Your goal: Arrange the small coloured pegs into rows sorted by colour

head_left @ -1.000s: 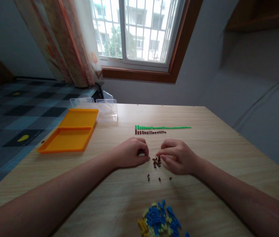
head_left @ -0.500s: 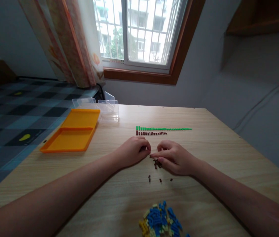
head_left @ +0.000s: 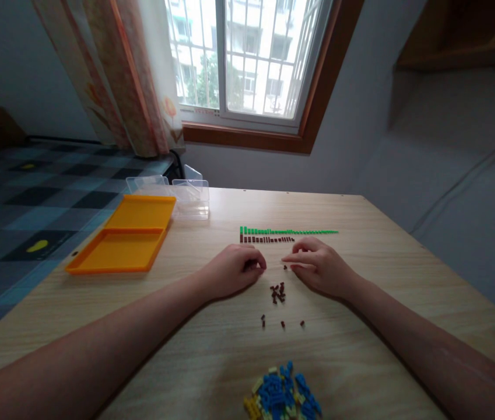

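Observation:
My left hand [head_left: 232,272] rests on the wooden table [head_left: 404,291], curled into a loose fist; what its fingers hold, if anything, is hidden. My right hand [head_left: 317,267] lies to its right, thumb and forefinger pinched together, with a tiny brown brick [head_left: 285,268] on the table just at their tips. A small heap of brown bricks [head_left: 277,293] lies just in front of both hands, with three loose ones [head_left: 282,322] nearer me. Beyond the hands run a row of green bricks [head_left: 288,231] and a shorter row of brown bricks [head_left: 267,239].
A pile of blue and yellow bricks [head_left: 282,398] lies at the near edge. An open orange case [head_left: 127,238] and clear plastic boxes [head_left: 177,192] sit at the far left of the table. A bed with a checked cover [head_left: 20,204] stands on the left, below a window.
My right hand has moved away from the brown heap toward the rows, to the far right. My left hand has stayed curled in nearly the same place.

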The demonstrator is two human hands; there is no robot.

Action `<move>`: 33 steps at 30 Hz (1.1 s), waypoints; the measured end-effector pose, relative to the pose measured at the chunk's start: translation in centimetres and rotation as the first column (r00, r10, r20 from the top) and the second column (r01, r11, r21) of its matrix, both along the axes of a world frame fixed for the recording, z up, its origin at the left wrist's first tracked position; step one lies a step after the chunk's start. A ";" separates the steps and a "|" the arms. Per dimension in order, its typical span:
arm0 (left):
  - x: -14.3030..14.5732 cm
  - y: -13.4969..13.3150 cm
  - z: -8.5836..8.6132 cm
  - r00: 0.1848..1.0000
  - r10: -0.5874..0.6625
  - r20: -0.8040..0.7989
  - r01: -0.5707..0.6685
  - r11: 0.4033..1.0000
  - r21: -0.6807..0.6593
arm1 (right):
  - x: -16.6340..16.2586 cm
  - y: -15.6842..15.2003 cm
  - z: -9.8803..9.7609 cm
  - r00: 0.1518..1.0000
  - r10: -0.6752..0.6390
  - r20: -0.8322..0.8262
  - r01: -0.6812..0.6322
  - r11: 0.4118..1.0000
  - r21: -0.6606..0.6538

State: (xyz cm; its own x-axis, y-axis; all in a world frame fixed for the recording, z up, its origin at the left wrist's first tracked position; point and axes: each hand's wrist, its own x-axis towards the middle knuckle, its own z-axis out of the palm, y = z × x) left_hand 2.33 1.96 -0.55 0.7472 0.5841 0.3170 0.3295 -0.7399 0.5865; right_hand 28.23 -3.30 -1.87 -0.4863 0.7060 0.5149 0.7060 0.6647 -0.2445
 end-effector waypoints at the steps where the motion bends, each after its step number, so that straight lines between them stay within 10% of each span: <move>1: 0.0 0.0 0.0 1.000 0.003 -0.002 -0.003 1.000 0.000 | 0.0 0.1 0.0 1.000 0.015 0.011 -0.015 1.000 -0.006; 22: -0.3 0.0 0.1 0.999 -0.028 -0.029 0.028 1.000 0.010 | 3.6 1.8 -0.7 0.933 -0.345 -0.100 0.322 0.927 -0.192; 33: -0.4 -0.2 0.3 0.999 -0.028 -0.030 0.028 1.000 0.004 | 3.6 1.4 -0.7 0.954 -0.298 -0.041 0.292 0.949 -0.120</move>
